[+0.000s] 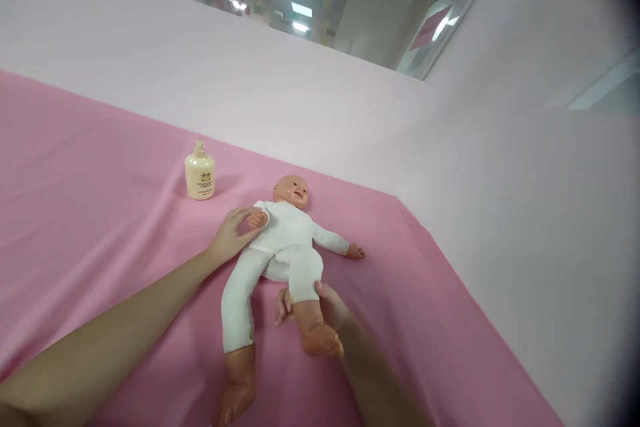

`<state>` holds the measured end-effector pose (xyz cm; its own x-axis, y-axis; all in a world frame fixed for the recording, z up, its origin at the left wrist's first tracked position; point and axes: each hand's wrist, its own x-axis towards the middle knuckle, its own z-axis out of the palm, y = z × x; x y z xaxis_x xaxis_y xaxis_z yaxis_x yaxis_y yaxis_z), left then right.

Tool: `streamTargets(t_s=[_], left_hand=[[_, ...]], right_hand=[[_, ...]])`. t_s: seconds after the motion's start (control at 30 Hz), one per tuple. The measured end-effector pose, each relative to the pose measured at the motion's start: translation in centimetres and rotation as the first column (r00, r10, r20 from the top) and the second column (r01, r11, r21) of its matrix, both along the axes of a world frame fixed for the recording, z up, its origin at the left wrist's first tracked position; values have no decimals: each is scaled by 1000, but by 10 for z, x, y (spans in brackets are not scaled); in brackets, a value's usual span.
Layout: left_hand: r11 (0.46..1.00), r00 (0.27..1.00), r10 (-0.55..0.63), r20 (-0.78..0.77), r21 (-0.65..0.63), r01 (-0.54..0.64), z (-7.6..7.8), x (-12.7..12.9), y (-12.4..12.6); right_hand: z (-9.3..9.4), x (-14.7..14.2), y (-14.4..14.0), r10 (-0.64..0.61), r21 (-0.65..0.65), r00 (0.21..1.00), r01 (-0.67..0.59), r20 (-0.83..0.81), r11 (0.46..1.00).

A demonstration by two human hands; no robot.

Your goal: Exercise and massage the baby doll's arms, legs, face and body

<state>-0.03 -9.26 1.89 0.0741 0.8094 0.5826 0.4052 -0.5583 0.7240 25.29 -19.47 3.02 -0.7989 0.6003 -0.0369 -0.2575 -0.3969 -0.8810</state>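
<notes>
Head cam: left hand [231,235] lies open on plastic baby doll in white suit [280,247]'s arm, right hand [320,310] cups its raised calf; cream lotion bottle [200,175] stands just past its head. Looks like leg-handling, next wants gentle support.

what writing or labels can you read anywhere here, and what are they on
Nothing here can be read.
Cream bottle: a small dark logo and a few lines of print on its front label, too small and blurred to read.
Baby doll in the white suit: no writing visible.
Pink sheet and the pale wall: no writing or signs visible.
</notes>
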Motion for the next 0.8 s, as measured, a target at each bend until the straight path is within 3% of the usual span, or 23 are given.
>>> streamTargets(t_s=[0.13, 0.3, 0.43, 0.53, 0.67, 0.8], left_hand=[[986, 974, 96, 207, -156, -64, -5, -1, 8], [940, 877, 162, 452, -341, 2, -11, -2, 16], [924, 788, 211, 578, -382, 32, -14, -3, 18], [927, 798, 205, 567, -375, 28, -14, -2, 18], [962, 880, 139, 455, -271, -12, -13, 1, 14], [997, 983, 30, 182, -77, -16, -9, 2, 7]], right_hand=[[3, 4, -8, 133, 33, 989, -136, 68, 990], [9, 13, -8, 133, -33, 881, -132, 454, 991], [5, 16, -3, 140, -51, 861, -132, 489, 990], [1, 15, -1, 211, -59, 881, -205, 424, 977], [-3, 6, -2, 304, -15, 931, -307, 201, 952], [-5, -2, 0, 108, 21, 994, -108, -16, 994]])
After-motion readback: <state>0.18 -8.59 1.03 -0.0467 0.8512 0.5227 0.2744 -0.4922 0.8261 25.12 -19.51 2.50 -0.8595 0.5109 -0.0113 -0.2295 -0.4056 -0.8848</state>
